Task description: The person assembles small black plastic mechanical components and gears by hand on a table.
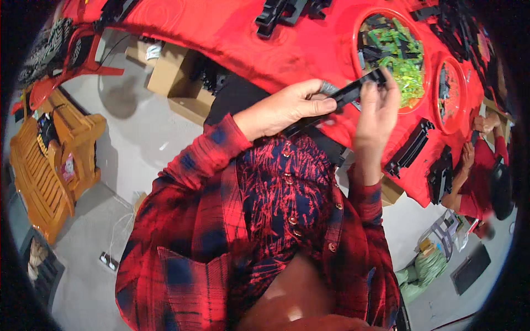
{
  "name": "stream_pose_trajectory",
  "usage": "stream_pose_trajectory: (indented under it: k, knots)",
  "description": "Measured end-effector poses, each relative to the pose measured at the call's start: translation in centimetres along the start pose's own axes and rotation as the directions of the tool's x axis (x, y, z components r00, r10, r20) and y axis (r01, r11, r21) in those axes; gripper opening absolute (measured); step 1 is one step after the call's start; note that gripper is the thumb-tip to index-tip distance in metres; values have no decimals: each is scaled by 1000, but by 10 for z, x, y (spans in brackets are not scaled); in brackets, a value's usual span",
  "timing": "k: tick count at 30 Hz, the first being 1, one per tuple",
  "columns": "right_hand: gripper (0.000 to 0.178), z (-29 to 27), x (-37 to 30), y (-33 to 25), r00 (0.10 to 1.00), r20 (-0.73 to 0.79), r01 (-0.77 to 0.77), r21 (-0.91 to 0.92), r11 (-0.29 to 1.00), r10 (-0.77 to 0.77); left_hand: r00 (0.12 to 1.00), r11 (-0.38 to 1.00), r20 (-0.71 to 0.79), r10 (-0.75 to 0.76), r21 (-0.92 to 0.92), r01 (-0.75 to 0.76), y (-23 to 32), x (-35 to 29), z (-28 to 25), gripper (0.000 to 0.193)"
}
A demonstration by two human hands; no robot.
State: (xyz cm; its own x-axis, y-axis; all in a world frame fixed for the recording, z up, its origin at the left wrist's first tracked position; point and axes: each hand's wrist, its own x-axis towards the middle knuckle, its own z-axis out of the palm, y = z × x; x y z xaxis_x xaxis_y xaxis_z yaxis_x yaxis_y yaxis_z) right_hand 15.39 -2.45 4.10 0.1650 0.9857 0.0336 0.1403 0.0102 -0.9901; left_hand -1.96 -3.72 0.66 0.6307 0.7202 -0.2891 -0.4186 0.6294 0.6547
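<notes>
My left hand (pixel 295 107) is closed around a long, narrow black plastic part (pixel 346 96), its thumb lying along the top. The part slants up to the right over the edge of the red-covered table (pixel 232 38). At the part's upper end, my right hand (pixel 378 113) has its fingers and thumb bent about the tip, slightly smeared by motion. What the fingertips press on there is partly hidden. Just beyond my right hand stands a round red basin (pixel 425 66) filled with bright yellow-green clear pieces (pixel 403 83) and black pieces.
A smaller red basin (pixel 464 99) holds a few dark pieces. Stacked black strips (pixel 411 148) lie near the table's right edge, and more black parts (pixel 281 14) at the far side. Another person (pixel 477 176) works at right. Cardboard boxes (pixel 171 71) and a wooden chair (pixel 55 160) are left.
</notes>
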Motion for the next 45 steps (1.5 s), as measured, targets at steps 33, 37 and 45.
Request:
stream_pose_trajectory:
  k: [33, 37, 45]
  knots:
    - [40, 20, 6, -3, 988, 153, -25, -33, 999, 30, 962, 953, -272, 3, 293, 80, 10, -16, 8, 26]
    - [42, 24, -8, 18, 995, 68, 78, -130, 988, -70, 950, 923, -311, -39, 354, 154, 7, -22, 4, 25]
    - [45, 14, -9, 7, 992, 125, 36, -413, 910, 18, 959, 951, -270, -84, 265, 158, -5, -18, -6, 20]
